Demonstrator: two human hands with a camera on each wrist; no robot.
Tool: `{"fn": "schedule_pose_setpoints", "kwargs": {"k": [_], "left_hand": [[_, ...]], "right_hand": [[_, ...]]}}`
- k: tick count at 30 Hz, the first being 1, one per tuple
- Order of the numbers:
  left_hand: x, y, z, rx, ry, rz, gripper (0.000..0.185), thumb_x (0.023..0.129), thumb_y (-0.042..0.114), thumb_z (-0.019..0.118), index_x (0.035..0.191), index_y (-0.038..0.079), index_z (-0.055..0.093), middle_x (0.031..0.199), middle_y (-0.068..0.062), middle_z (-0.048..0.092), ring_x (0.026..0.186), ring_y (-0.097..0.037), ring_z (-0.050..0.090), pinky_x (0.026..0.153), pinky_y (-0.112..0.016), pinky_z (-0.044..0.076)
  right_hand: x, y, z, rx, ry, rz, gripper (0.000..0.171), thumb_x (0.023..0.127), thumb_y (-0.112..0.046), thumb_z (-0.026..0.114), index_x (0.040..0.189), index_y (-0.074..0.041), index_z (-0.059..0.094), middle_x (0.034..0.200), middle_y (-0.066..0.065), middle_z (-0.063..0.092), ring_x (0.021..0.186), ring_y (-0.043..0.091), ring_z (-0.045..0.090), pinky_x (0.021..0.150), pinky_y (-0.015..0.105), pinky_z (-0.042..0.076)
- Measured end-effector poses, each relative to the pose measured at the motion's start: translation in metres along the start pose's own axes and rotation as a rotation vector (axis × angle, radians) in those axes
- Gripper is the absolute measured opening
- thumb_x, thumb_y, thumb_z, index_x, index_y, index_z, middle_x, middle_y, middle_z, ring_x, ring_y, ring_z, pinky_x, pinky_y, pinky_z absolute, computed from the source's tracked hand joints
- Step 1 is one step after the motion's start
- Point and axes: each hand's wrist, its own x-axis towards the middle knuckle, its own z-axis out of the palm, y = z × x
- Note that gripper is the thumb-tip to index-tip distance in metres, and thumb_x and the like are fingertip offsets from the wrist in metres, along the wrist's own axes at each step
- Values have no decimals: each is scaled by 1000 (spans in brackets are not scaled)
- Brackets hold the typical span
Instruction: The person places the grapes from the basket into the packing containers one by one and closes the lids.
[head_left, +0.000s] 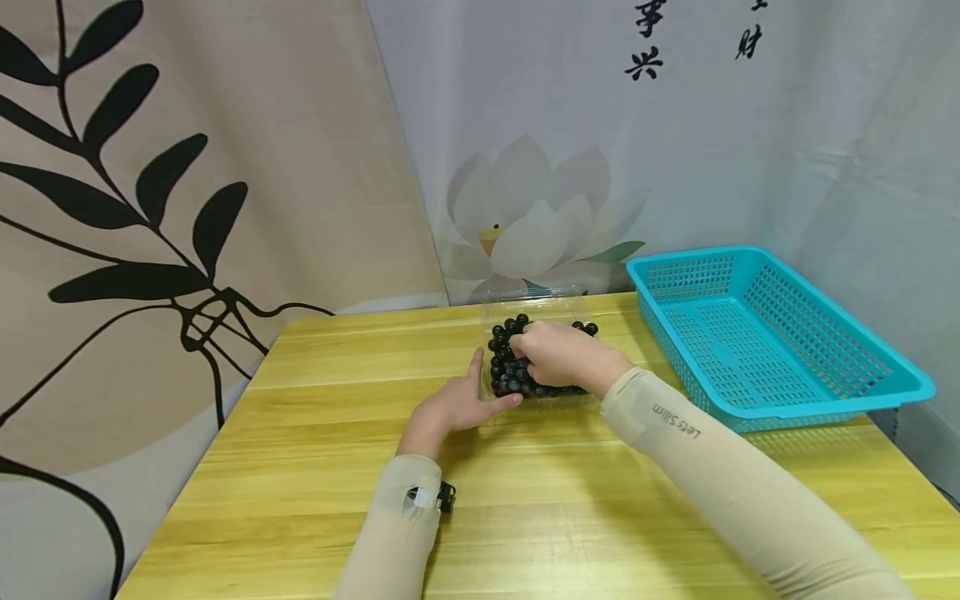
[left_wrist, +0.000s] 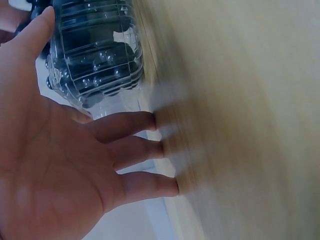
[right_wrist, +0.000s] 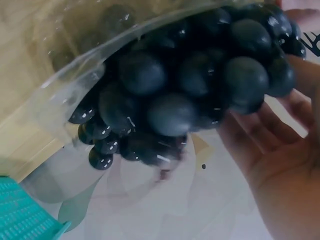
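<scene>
Dark grapes [head_left: 513, 379] fill a clear plastic box [left_wrist: 125, 37] near the far edge of the table. My right hand [head_left: 566, 350] reaches over the box with its fingers curled into the grapes. In the right wrist view, its fingers pass behind the bunch while grapes [right_wrist: 171, 114] hide the fingertips. At the box's near left corner is my left hand [head_left: 459, 403], its thumb and index finger spread along two sides. The left wrist view shows the other fingers [left_wrist: 145, 186] of that hand reaching down to the tabletop, holding nothing.
A blue plastic basket [head_left: 832, 408] with perforated sides stands right of the box, at the table's right side. Behind the wooden table [head_left: 315, 467] hangs a printed curtain [head_left: 337, 167]. The box's clear lid [head_left: 534, 297] stands open at the back.
</scene>
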Motion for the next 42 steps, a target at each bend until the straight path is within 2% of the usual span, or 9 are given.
{"fn": "schedule_pose_setpoints", "kwargs": {"k": [6,9,12,19,23,29,34,38,42], "left_hand": [[0,0,0,19,12,7,124,91,86,56,171,25,-17,95,-13,74,84,-25,71,90,-45,56],[0,-1,1,22,21,13,125,89,87,56,172,23,-13,116,-21,74,103,-30,72,101,-52,56],[0,-1,1,24,26,11,126,89,88,56,172,23,-12,120,-20,74,112,-32,71,107,-54,54],[-1,1,0,13,20,6,126,88,88,55,171,25,-15,90,-4,73,87,-23,72,95,-47,57],[-1,-1,0,18,18,1,126,88,89,55,172,23,-14,90,-7,73,86,-23,72,96,-48,57],[-2,0,1,25,29,-6,125,88,90,55,172,26,-13,128,-21,74,113,-35,74,105,-55,56],[-3,1,1,20,30,-1,125,88,88,56,172,24,-12,116,-17,76,105,-32,75,103,-54,57],[-3,1,1,23,24,1,126,88,89,56,172,24,-13,99,-9,75,91,-24,73,98,-50,58],[-2,1,1,21,14,3,127,88,88,56,171,24,-15,89,-5,72,81,-21,71,90,-46,58]], "right_hand": [[6,-11,4,-36,101,-34,22,104,-7,62,124,-8,72,117,13,72,98,26,73,83,40,64],[9,-13,11,-76,97,-44,30,106,-8,60,135,-6,69,127,17,70,109,30,73,90,42,64],[10,-12,19,-88,76,-24,33,106,-8,59,139,-5,67,132,19,69,114,31,72,93,41,63],[0,-2,16,19,-4,49,34,105,-6,61,138,-6,65,127,16,73,109,31,75,93,42,64],[-11,0,-2,71,-50,56,33,105,-8,65,138,-7,67,132,14,73,117,31,73,99,44,61],[-33,3,-20,10,-64,164,45,104,-37,70,142,-11,66,141,17,66,125,35,68,106,53,56],[-44,9,-11,5,-126,256,67,99,-61,67,149,-18,60,159,22,50,141,47,55,111,63,50],[-45,11,0,0,-83,199,55,99,-59,68,138,-20,65,146,15,60,131,44,59,104,60,55],[-40,11,8,-1,-8,122,37,99,-52,72,115,-19,66,116,5,66,110,33,65,90,49,60]]}}
